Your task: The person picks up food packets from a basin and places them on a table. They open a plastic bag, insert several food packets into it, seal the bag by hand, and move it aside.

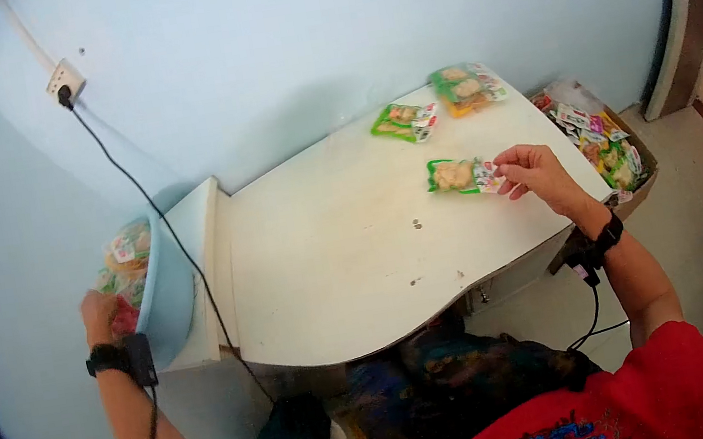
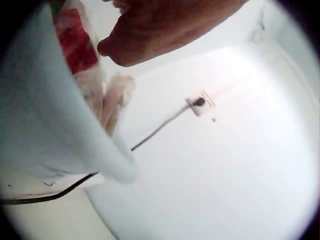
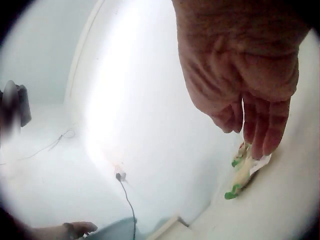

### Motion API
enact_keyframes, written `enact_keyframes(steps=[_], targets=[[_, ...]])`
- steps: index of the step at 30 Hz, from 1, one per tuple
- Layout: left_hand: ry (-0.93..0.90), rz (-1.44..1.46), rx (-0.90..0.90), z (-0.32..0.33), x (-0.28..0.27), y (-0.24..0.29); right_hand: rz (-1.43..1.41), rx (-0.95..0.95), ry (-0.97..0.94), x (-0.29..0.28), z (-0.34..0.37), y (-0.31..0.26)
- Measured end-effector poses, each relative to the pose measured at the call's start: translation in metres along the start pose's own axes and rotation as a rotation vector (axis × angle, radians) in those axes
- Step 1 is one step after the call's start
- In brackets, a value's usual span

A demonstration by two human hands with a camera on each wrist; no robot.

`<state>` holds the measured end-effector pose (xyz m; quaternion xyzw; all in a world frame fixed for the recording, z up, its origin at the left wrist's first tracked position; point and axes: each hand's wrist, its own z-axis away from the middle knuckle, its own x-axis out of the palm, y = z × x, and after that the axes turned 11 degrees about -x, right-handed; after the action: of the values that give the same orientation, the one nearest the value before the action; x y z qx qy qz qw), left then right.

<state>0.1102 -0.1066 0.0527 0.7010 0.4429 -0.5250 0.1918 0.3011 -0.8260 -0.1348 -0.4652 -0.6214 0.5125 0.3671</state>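
Observation:
On the white table, a green-edged clear food packet [image 1: 454,175] lies below two others, a green packet [image 1: 403,122] and a larger packet [image 1: 466,89]. The right hand [image 1: 538,178] pinches its white end between thumb and fingers; the right wrist view shows that hand [image 3: 240,75] above the packet [image 3: 242,175]. At the far left, the left hand [image 1: 100,316] reaches over the rim of a blue basin [image 1: 164,288], beside a red packet [image 1: 124,317]. In the left wrist view the left hand [image 2: 160,30] is near the red packet [image 2: 77,42], its fingertips mostly out of sight.
More packets [image 1: 128,244] fill the basin. A cardboard box [image 1: 644,178] of colourful packets stands on the floor past the table's right end. A black cable [image 1: 153,199] runs from the wall socket [image 1: 65,81] down across the basin side of the table.

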Motion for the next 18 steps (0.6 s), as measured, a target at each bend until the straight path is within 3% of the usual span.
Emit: enact_keyframes(steps=[1, 3, 5, 7, 9, 12, 13, 14, 17, 18], targets=[[0.098, 0.056, -0.106, 0.010, -0.008, 0.017, -0.026, 0.007, 0.032, -0.009, -0.003, 0.003], [0.695, 0.209, 0.051, 0.049, -0.014, 0.062, -0.046, 0.045, 0.117, -0.022, -0.013, 0.002], [0.605, 0.431, 0.224, 0.116, -0.046, 0.135, -0.039, 0.080, 0.196, -0.042, -0.030, 0.006], [0.462, 0.559, 0.517, 0.164, -0.033, 0.177, -0.102, 0.099, 0.334, -0.058, -0.048, 0.009], [0.254, 0.602, 0.618, 0.221, -0.013, 0.217, -0.270, 0.108, 0.392, -0.083, -0.076, 0.028], [-0.280, 0.677, 0.531, 0.274, 0.018, 0.248, -0.547, 0.327, 0.455, -0.099, -0.109, 0.037], [-0.358, 0.711, 0.522, 0.282, 0.033, 0.252, -0.797, 0.353, 0.409, -0.105, -0.118, 0.044], [-0.434, 0.743, 0.512, 0.288, 0.045, 0.255, -0.813, 0.381, 0.424, -0.107, -0.130, 0.052], [-0.420, 0.735, 0.543, 0.297, 0.065, 0.255, -0.874, 0.531, 0.415, -0.099, -0.172, 0.067], [-0.397, 0.753, 0.535, 0.296, 0.069, 0.254, -0.725, 0.386, 0.318, -0.095, -0.179, 0.074]])
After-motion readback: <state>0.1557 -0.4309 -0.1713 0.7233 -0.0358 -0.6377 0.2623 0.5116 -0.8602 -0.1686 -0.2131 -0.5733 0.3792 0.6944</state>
